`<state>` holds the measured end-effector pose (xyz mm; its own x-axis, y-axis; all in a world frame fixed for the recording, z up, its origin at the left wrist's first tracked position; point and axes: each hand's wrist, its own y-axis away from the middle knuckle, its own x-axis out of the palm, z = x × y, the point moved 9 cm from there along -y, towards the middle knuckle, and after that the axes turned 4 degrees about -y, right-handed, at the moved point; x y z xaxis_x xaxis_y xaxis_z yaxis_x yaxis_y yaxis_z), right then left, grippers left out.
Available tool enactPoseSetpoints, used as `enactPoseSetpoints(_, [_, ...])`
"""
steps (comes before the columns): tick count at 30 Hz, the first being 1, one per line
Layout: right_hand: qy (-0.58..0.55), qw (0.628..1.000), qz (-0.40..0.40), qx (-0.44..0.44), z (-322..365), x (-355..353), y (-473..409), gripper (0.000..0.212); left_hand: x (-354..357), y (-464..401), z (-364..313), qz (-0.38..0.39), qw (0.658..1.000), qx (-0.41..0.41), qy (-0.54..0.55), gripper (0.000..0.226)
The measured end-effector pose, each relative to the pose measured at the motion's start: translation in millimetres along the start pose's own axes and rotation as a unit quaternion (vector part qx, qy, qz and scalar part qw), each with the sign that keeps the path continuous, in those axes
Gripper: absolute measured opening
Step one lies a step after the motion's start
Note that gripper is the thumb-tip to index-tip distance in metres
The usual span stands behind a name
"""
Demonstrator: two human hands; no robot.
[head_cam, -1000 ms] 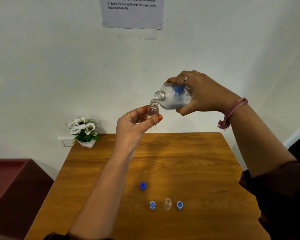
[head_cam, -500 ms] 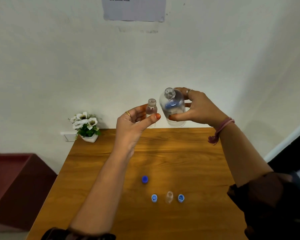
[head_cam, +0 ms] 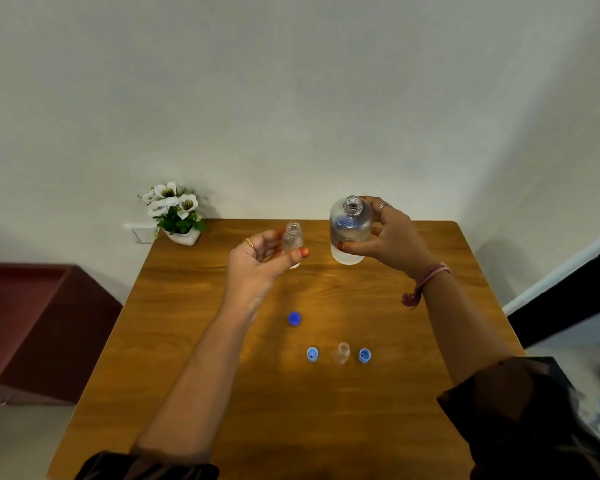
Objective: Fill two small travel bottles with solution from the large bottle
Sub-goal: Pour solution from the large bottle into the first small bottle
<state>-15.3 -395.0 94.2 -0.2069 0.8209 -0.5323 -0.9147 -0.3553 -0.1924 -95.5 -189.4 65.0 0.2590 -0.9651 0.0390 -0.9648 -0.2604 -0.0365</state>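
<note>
My left hand (head_cam: 257, 261) holds a small clear travel bottle (head_cam: 292, 237) upright and uncapped above the far half of the wooden table (head_cam: 205, 358). To its right, my right hand (head_cam: 392, 237) grips the large clear bottle (head_cam: 350, 230), upright with its mouth open; the two bottles are apart. A second small clear bottle (head_cam: 342, 353) stands uncapped near the table's middle. Two light blue caps (head_cam: 312, 354) (head_cam: 364, 355) lie either side of it, and a darker blue cap (head_cam: 294, 319) lies a little farther back.
A small white pot of white flowers (head_cam: 175, 214) stands at the table's far left corner against the wall. A dark red cabinet (head_cam: 39, 327) sits low to the left of the table. A wall socket (head_cam: 141, 233) is behind the pot.
The large bottle went from tilted over the small bottle's mouth to upright, and both hands have lowered and moved apart. The view has tipped downward.
</note>
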Motion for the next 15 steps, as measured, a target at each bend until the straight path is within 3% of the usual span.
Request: enactPoseSetpoints(15, [-0.026,0.997,-0.026,0.074,-51.4,30.4,31.0,0.070,-18.9,36.1,120.1,0.044,0.991,-0.100,-0.082,0.043])
